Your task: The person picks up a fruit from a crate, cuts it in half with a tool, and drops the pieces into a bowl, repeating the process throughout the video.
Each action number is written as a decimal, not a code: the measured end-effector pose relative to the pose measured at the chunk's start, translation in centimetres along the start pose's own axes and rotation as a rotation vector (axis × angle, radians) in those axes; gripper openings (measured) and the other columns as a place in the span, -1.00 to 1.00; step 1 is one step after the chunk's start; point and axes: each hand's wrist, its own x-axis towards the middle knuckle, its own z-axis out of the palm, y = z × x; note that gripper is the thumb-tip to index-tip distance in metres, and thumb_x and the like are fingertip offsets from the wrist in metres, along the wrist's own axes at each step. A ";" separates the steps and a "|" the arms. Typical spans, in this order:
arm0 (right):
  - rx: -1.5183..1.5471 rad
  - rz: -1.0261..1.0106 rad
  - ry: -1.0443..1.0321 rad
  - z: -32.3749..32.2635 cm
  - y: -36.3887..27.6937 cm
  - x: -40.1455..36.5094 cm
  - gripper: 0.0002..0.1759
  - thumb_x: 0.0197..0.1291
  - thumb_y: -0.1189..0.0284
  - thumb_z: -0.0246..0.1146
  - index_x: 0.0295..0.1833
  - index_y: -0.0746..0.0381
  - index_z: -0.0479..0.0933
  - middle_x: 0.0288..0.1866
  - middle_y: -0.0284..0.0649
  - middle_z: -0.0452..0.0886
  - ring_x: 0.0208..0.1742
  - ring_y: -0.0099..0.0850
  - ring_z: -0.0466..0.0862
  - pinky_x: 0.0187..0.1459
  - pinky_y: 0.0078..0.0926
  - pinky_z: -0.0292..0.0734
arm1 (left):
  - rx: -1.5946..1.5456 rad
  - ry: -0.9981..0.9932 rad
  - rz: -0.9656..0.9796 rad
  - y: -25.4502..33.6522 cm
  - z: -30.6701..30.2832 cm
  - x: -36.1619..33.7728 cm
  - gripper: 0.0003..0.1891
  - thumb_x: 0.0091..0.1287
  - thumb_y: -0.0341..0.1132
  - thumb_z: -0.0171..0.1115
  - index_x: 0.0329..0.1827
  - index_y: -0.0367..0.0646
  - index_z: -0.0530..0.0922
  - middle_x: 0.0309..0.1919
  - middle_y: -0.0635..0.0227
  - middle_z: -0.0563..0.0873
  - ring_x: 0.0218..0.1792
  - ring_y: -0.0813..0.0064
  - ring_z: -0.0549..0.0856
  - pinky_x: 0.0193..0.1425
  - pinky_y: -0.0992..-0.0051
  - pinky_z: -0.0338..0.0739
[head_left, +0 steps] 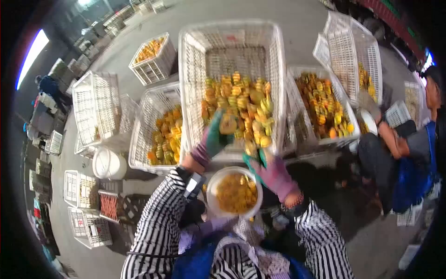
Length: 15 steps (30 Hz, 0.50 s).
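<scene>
My left hand (218, 135), in a green and purple glove, grips a round brownish-orange fruit (228, 124) over the front of a tall white plastic crate (186, 69). Behind it, a heap of ribbed yellow, green and orange fruit (237, 97) lies in that crate. My right hand (274, 174), gloved in green and pink, is at the crate's near edge. A small yellowish fruit (251, 148) appears at its fingertips, blurred by motion. Below and between my hands stands a white bucket (210, 197) holding yellow-orange pieces (236, 193).
White crates of fruit stand left (134, 144) and right (297, 111) of the middle one. At left are a white bucket (109, 163) and stacked crates (95, 107). A seated person (413, 144) works at right; another person (51, 88) is far left.
</scene>
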 end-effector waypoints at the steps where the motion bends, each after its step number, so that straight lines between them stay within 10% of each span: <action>1: 0.050 -0.044 0.022 -0.2 -1.2 0.2 -0.53 0.14 0.11 0.27 0.00 0.24 0.46 -0.33 0.05 0.62 -0.26 0.02 0.63 -0.26 -0.18 0.53 | 0.029 0.062 0.049 0.3 1.8 -1.4 -0.46 0.34 0.21 -0.02 0.05 -0.07 0.52 -0.22 0.46 0.65 -0.29 0.65 0.64 -0.35 0.66 0.52; 15: -0.021 0.047 0.009 1.3 -1.9 1.3 -0.59 0.21 0.17 0.20 -0.06 0.30 0.45 -0.33 0.13 0.60 -0.22 0.09 0.61 -0.25 -0.08 0.51 | 0.412 0.012 0.411 -1.4 5.0 -4.1 -0.32 0.47 0.17 -0.41 0.00 -0.30 0.50 -0.22 0.28 0.64 -0.17 0.54 0.62 0.00 0.55 0.50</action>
